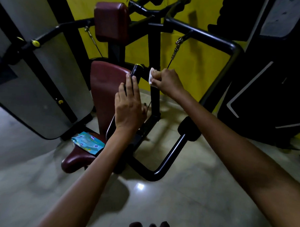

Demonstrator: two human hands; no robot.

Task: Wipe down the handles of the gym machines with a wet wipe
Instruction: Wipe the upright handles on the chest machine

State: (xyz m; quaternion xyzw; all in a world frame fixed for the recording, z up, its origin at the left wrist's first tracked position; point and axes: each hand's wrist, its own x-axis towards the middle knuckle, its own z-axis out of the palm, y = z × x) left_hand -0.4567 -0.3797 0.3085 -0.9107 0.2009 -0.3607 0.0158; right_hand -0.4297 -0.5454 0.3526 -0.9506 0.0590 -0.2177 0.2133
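Note:
A black machine handle [136, 72] with a yellow end cap rises in front of the maroon seat back [107, 84]. My left hand [128, 105] lies against the handle's lower part with straight fingers. My right hand [166, 81] pinches a folded white wet wipe [151, 77] just right of the handle's top, a little apart from it. A blue pack of wipes [88, 142] lies on the maroon seat [76, 161].
The machine's black frame bars [202, 35] run across at the back and bend down at the right. A grey weight-stack cover [42, 83] stands left, another black machine [267, 92] right. A yellow wall is behind. Glossy floor tiles [148, 189] spread in front.

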